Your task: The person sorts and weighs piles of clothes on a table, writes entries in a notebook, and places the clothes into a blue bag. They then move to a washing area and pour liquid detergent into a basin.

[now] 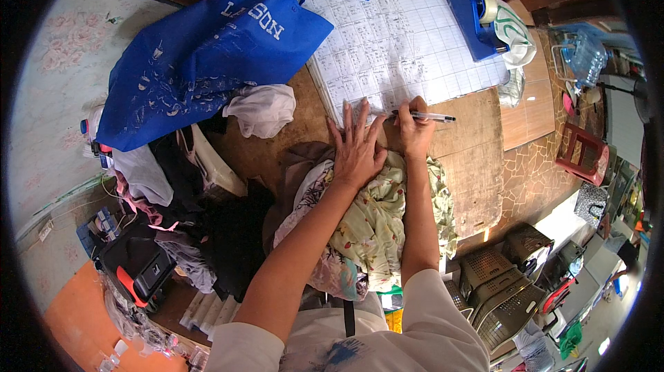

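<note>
A large ruled notebook (441, 76) lies spread on the wooden table (467, 164), its left part filled with handwriting. My right hand (416, 130) grips a pen (438, 117) at the notebook's lower edge; the pen's tip is mostly hidden by the fingers. Flat beside it, my left hand (358, 149) rests with fingers spread, the fingertips on the bottom of the page. Under both forearms is a heap of printed cloth (373, 216), green with small red motifs and partly floral.
A blue fabric bag (207, 66) with lettering covers the table's left, near a crumpled white plastic bag (264, 110). A blue tape dispenser (474, 24) sits on the notebook's far right. Dark plastic baskets (487, 273) stand right, below the table; a red stool (582, 154) is farther off.
</note>
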`<control>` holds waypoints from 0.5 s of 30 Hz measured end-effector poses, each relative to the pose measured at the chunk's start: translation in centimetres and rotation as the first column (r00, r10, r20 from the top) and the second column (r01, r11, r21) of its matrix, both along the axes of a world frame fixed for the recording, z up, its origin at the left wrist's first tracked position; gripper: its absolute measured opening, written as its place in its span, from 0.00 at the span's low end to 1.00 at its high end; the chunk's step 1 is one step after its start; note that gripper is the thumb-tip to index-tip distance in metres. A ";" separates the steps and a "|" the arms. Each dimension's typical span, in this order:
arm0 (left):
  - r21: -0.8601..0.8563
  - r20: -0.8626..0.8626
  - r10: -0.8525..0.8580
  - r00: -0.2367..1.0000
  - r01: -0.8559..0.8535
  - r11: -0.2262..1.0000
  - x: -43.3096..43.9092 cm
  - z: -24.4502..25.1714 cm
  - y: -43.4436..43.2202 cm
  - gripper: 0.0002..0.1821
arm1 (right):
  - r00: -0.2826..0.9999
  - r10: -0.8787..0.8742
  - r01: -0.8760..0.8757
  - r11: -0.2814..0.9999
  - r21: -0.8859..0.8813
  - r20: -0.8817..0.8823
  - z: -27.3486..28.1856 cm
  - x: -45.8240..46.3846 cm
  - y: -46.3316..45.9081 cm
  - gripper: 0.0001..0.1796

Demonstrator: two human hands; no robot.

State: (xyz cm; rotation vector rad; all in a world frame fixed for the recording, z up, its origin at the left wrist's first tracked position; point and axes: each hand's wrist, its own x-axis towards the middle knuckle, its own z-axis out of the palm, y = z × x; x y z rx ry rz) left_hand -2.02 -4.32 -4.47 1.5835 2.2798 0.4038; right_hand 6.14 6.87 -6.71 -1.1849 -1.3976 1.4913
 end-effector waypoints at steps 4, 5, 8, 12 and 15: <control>-0.060 0.010 -0.005 1.000 0.006 0.998 -0.1 0.2 0.1 0.40 | 1.000 0.005 -0.005 1.000 -0.008 -0.009 0.0 0.0 0.0 0.15; -0.088 0.009 -0.010 1.000 0.011 0.996 -0.1 0.3 0.2 0.39 | 1.000 0.013 -0.013 1.000 0.001 -0.012 -0.3 0.1 0.0 0.14; -0.094 0.004 -0.008 1.000 0.009 0.996 -0.1 0.4 0.2 0.39 | 1.000 0.011 -0.011 0.999 0.031 0.024 -0.5 0.0 -0.1 0.15; -0.057 0.006 -0.003 1.000 0.004 0.998 0.0 0.4 0.1 0.40 | 0.999 0.032 -0.033 0.995 0.096 0.006 -1.2 0.0 -0.1 0.14; -0.005 0.009 0.007 1.000 -0.007 1.000 0.0 0.4 -0.1 0.40 | 1.000 0.020 -0.020 0.999 0.032 -0.012 -0.4 -0.1 -0.2 0.14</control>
